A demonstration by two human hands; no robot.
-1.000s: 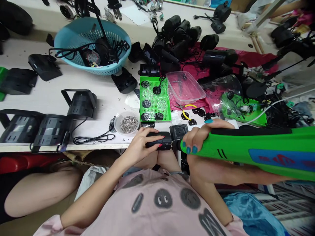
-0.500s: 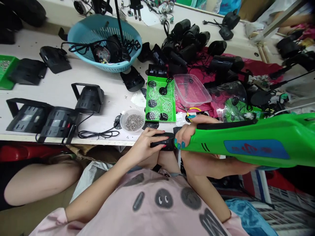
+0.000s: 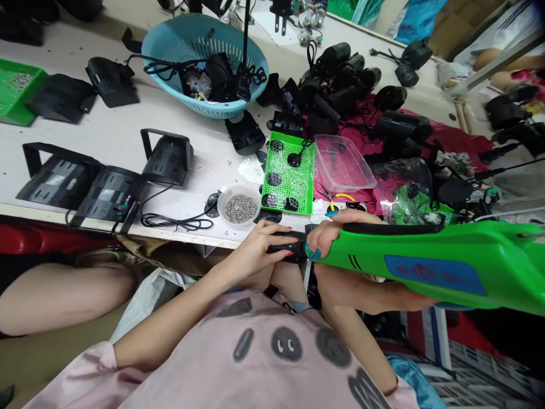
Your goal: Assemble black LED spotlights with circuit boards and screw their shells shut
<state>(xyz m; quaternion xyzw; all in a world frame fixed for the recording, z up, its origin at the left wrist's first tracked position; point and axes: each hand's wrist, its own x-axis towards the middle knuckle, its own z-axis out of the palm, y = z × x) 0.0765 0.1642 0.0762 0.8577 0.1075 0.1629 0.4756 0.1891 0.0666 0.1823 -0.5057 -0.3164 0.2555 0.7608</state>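
Note:
My left hand (image 3: pixel 259 245) has its fingers closed around a small black plastic part (image 3: pixel 283 250), held just off the front edge of the bench. In my right hand (image 3: pixel 326 238) is a big green power tool that looks like an electric screwdriver (image 3: pixel 370 255), lying almost level with a blue label on its side. Its front end meets the black part; the exact contact is hidden by my fingers. Just beyond my left hand stands a clear bowl of small metal screws (image 3: pixel 239 208).
Black lamp-like housings (image 3: pixel 110 190) stand at the left of the bench. A blue basket (image 3: pixel 204 105), green perforated tray (image 3: pixel 309 182), clear plastic box (image 3: pixel 370 183) and yellow-handled pliers (image 3: pixel 344 197) lie beyond my hands. Another person's leg (image 3: pixel 63 295) is at the left.
The view has shifted, so the bench things sit further right. The rear of the green tool appears lower. Both hands keep their holds.

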